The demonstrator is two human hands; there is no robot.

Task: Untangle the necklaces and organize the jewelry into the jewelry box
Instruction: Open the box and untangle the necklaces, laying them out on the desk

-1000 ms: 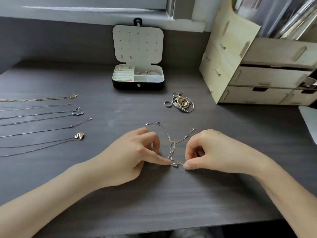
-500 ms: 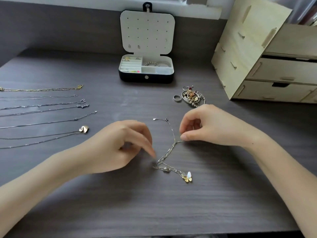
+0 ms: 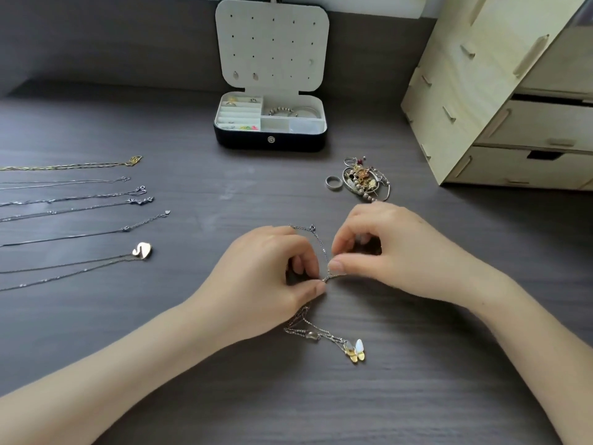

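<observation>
Dark grey wood-grain table (image 3: 417, 396), seen from above through the head camera. At the middle of the far edge I see one black jewelry box (image 3: 271, 141), its pale lid (image 3: 272, 43) standing open. One light wooden drawer unit (image 3: 481, 107) fills the far right corner. Between it and the hands lies one heap of mixed jewelry (image 3: 362, 183), with a single silver ring (image 3: 333, 182) just beside it.

Six straightened necklaces (image 3: 80, 165) lie in parallel rows along the left edge, running left to right; the nearest carries a swan pendant (image 3: 142, 251).

The tangled necklaces (image 3: 298, 319) lie in the middle of the table, long axis running far to near. The clasp end points toward the box. Two pendants sit at the near end: a small bead (image 3: 312, 336) and a butterfly pendant (image 3: 355, 351).

My left hand (image 3: 266, 284) and right hand (image 3: 385, 252) each pinch the chain between thumb and forefinger, fingertips almost touching.
</observation>
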